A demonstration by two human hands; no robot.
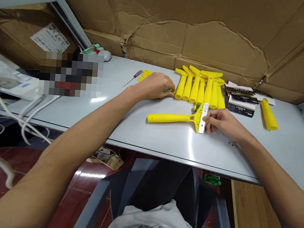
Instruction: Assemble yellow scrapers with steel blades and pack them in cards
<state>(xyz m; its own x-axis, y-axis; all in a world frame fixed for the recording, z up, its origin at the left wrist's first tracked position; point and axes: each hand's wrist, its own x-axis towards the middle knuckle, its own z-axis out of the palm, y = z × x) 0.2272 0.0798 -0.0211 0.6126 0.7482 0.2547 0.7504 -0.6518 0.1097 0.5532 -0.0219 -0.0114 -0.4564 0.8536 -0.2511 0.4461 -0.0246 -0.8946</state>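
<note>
Pinching the yellow scraper (197,114) by its silver plate (204,111) toward the front edge of the table (150,136), the right hand (223,121) has something likely light, stiff, safest by its handle (167,118); the left hand's (155,86) grip I cannot tell

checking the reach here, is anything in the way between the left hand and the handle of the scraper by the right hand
Nothing visible stands between the left hand and the scraper handle, just bare tabletop. The right hand touches the blade, away from that gap.
</note>
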